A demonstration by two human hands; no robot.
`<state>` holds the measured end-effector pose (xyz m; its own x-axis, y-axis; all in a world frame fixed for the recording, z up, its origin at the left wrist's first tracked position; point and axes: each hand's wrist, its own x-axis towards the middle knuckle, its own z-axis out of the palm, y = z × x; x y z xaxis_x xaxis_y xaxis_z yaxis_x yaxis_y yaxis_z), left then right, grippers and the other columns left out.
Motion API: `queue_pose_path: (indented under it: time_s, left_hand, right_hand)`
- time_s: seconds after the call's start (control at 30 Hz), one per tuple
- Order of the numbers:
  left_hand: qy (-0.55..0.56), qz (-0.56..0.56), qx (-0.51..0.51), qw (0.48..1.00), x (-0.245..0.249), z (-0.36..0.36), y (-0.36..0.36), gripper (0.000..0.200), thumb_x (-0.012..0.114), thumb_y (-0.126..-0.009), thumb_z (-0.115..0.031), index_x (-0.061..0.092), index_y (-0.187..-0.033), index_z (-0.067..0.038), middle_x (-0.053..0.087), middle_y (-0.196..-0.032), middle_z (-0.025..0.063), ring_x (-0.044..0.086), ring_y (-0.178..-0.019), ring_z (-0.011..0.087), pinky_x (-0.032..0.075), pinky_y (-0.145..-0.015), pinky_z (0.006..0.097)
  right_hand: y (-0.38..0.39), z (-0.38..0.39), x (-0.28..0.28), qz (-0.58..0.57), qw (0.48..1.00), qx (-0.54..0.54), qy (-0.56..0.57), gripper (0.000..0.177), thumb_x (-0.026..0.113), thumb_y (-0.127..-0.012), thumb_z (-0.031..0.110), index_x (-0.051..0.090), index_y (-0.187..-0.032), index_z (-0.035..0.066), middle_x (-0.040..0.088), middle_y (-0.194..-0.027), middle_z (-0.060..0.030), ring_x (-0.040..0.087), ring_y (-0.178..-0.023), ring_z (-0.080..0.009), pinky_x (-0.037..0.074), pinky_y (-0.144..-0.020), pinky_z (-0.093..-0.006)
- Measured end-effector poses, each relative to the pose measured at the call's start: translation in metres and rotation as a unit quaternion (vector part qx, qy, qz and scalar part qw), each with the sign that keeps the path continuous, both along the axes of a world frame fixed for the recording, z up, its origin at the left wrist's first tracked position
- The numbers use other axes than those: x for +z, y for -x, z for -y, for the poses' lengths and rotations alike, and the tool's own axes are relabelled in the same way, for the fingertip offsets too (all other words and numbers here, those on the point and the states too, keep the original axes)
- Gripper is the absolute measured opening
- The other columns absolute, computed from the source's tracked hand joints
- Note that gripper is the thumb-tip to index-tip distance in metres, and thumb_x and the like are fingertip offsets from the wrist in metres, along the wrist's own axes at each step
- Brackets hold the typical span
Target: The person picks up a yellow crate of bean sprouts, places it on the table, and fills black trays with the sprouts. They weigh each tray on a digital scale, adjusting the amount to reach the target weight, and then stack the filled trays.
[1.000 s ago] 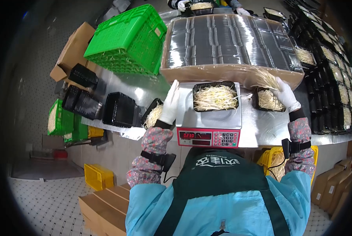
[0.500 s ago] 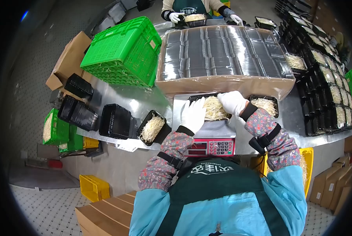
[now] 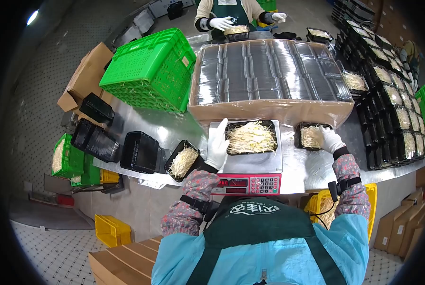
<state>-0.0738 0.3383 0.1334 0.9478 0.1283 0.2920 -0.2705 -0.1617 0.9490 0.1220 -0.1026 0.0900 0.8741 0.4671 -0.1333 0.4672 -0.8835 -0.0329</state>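
A black tray of bean sprouts (image 3: 251,137) rests on the platform of a red-fronted digital scale (image 3: 245,184), whose display is lit. Along that tray's left side lies my left hand (image 3: 217,148), white-gloved, fingers stretched out and holding nothing. My right hand (image 3: 332,140), also gloved, is at the right side of a smaller-looking black tray of sprouts (image 3: 310,136). Its fingers are bent into the sprouts, and the fingertips are partly hidden. Left of the scale, another sprout-filled tray (image 3: 183,160) leans at an angle near my left wrist.
Ahead stands a carton (image 3: 269,108) packed with clear plastic lids. A green crate (image 3: 148,69) and black trays (image 3: 141,151) are on the left. Filled trays (image 3: 393,114) are stacked high at right. Across the table a co-worker (image 3: 231,14) handles a tray. A yellow crate (image 3: 371,209) stands below right.
My right hand has left the tray on the scale and moved right to the neighbouring tray. My left hand has slid off the sprouts to the tray's left side. The scale display now shows lit digits.
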Motion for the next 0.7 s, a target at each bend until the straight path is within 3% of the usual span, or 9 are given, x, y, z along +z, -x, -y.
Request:
queue_pose_path:
  time_s: [0.03,0.1,0.13,0.23,0.27,0.33,0.4,0.5,0.7]
  left_hand:
    - [0.047,-0.038,-0.008,0.998,-0.006,-0.006,0.002,0.072,0.038,-0.084,0.003,0.017,-0.152,0.002,0.022,-0.157,0.0151,0.019,-0.147,0.024,0.015,-0.12,0.0346]
    - [0.167,-0.032,0.003,0.985,0.002,0.005,0.003,0.072,0.039,-0.084,0.002,0.017,-0.153,0.001,0.022,-0.157,0.0146,0.018,-0.147,0.0237,0.014,-0.12,0.034]
    - [0.227,-0.029,0.008,0.973,0.004,0.01,0.003,0.072,0.039,-0.084,0.002,0.017,-0.153,0.001,0.022,-0.157,0.0144,0.018,-0.148,0.0235,0.014,-0.12,0.0337]
    - [0.006,-0.007,0.079,0.997,-0.004,0.019,-0.006,0.06,0.043,-0.093,-0.004,0.025,-0.151,0.001,0.032,-0.154,0.0175,0.031,-0.142,0.0265,0.023,-0.116,0.0336]
    - [-0.06,-0.002,0.113,0.992,0.001,0.027,-0.009,0.058,0.044,-0.095,-0.005,0.027,-0.15,0.002,0.035,-0.152,0.0188,0.034,-0.141,0.0273,0.026,-0.115,0.0331]
    - [-0.273,-0.071,0.18,0.942,0.028,0.044,-0.004,0.055,0.049,-0.097,-0.013,0.032,-0.149,-0.002,0.047,-0.141,0.0225,0.044,-0.131,0.0334,0.035,-0.107,0.0398]
    - [-0.381,0.027,0.187,0.905,-0.02,0.038,-0.018,0.052,0.051,-0.096,-0.019,0.04,-0.145,-0.006,0.053,-0.136,0.0172,0.048,-0.126,0.0361,0.037,-0.103,0.0456]
    - [-0.539,0.002,0.151,0.828,-0.045,0.025,-0.027,0.049,0.051,-0.095,-0.026,0.048,-0.14,-0.007,0.056,-0.134,0.0107,0.048,-0.125,0.0361,0.037,-0.102,0.048]
    - [-0.563,-0.007,0.166,0.81,-0.012,0.043,-0.022,0.048,0.049,-0.094,-0.026,0.048,-0.14,-0.011,0.054,-0.137,0.0077,0.045,-0.129,0.0343,0.036,-0.104,0.0465]
  right_hand:
    - [0.006,-0.009,0.027,-0.066,0.996,-0.005,0.058,0.079,0.072,-0.071,0.02,0.039,-0.141,0.005,0.047,-0.135,-0.0252,0.046,-0.126,-0.0411,0.045,-0.1,-0.0453]
    - [0.011,-0.03,0.059,0.009,0.999,0.026,-0.029,0.076,0.073,-0.073,0.022,0.042,-0.139,0.001,0.051,-0.133,-0.0254,0.05,-0.123,-0.0392,0.043,-0.103,-0.0432]
    - [0.015,-0.043,0.068,0.039,0.98,0.083,-0.177,0.072,0.073,-0.075,0.021,0.045,-0.137,-0.001,0.052,-0.134,-0.0249,0.051,-0.124,-0.0381,0.042,-0.105,-0.0419]
    - [0.052,-0.132,0.099,-0.053,0.901,0.185,-0.388,0.064,0.069,-0.085,0.026,0.045,-0.138,-0.002,0.05,-0.138,-0.0239,0.049,-0.129,-0.0341,0.039,-0.108,-0.0397]
    - [0.062,-0.163,0.092,-0.018,0.897,0.201,-0.393,0.064,0.065,-0.088,0.035,0.046,-0.137,-0.002,0.053,-0.135,-0.0232,0.051,-0.126,-0.0355,0.039,-0.108,-0.0425]
    - [0.083,-0.213,0.059,0.025,0.907,0.24,-0.344,0.066,0.059,-0.091,0.035,0.041,-0.14,-0.004,0.045,-0.141,-0.0269,0.041,-0.133,-0.0411,0.031,-0.113,-0.0463]
    - [0.108,-0.251,0.05,0.014,0.916,0.242,-0.319,0.066,0.056,-0.089,0.033,0.04,-0.139,-0.007,0.043,-0.14,-0.0296,0.036,-0.135,-0.0458,0.03,-0.112,-0.0499]
    - [0.119,-0.256,0.047,0.059,0.933,0.273,-0.227,0.067,0.057,-0.088,0.037,0.041,-0.139,-0.004,0.042,-0.142,-0.0268,0.038,-0.133,-0.0455,0.032,-0.111,-0.0491]
    - [0.078,-0.224,0.065,-0.102,0.9,0.305,-0.295,0.074,0.066,-0.082,0.037,0.041,-0.141,0.001,0.046,-0.139,-0.0249,0.043,-0.131,-0.037,0.036,-0.109,-0.0415]
